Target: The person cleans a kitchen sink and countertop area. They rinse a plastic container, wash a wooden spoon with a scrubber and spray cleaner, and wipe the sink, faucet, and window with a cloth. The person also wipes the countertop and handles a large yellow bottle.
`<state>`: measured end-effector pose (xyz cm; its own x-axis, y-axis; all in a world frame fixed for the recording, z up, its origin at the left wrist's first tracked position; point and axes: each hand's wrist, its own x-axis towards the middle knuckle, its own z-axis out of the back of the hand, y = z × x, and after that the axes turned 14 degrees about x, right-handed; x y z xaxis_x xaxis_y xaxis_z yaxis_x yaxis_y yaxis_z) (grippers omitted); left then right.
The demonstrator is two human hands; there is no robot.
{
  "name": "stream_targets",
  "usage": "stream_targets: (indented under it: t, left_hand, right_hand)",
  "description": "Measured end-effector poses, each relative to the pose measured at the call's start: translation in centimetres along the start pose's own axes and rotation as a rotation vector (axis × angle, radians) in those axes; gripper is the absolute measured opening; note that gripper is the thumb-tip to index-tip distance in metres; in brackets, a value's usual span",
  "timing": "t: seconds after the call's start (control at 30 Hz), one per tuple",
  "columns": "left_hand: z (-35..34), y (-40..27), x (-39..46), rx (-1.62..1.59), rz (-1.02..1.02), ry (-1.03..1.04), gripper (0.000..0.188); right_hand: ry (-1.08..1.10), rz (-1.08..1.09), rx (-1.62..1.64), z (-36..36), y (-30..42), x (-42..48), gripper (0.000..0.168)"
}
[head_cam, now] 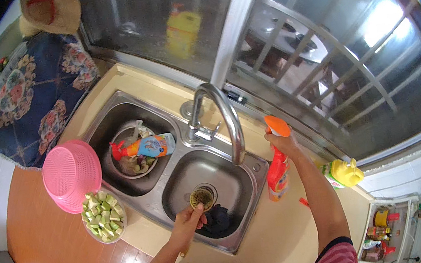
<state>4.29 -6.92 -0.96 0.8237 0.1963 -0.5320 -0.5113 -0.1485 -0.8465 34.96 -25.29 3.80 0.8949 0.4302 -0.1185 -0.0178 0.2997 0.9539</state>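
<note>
My left hand (189, 224) holds a small round strainer (201, 199) with dark specks over the drain of the right basin of the stainless steel sink (224, 170). A dark wet cloth (217, 220) lies in that basin, just beside my fingers. My right hand (282, 142) is closed around the neck of a red spray bottle (277, 176) with an orange trigger head, at the right of the sink. Over the left basin, a blue and orange spray bottle (152, 146) with a red head lies across a metal bowl (123, 172) of scraps.
A chrome faucet (236, 128) arches over the right basin. Left of the sink are a pink plastic colander (73, 173) and a bowl of cut green pieces (103, 217). A yellow pump bottle (341, 173) stands by the window, and a rack (405, 237) is at the far right.
</note>
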Motion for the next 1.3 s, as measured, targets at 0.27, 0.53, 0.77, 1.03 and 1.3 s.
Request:
stream_targets:
  t: [0.27, 0.53, 0.77, 1.03, 1.3]
  left_hand:
    - [-2.3, -0.4, 1.1, 0.046, -0.002, 0.046, 0.04]
    - [-4.3, -1.2, 1.8, 0.143, -0.004, 0.064, 0.041]
    - [-4.5, -1.0, 2.2, 0.09, 0.001, 0.082, 0.038]
    - [-4.5, -0.8, 2.4, 0.086, 0.016, 0.076, 0.036]
    - [-4.7, -1.6, 2.3, 0.182, 0.002, 0.093, 0.036]
  right_hand:
    - [-0.175, -0.078, -0.029, 4.7, -1.0, -5.0, 0.012]
    - [-0.304, -0.116, -0.056, 8.0, -2.8, -8.0, 0.013]
    - [-0.384, -0.189, -0.154, 8.5, -3.2, -10.2, 0.02]
    - [-0.435, -0.197, -0.344, 10.2, -5.6, -12.2, 0.025]
    - [-0.559, -0.211, -0.263, 11.2, -7.3, -13.2, 0.024]
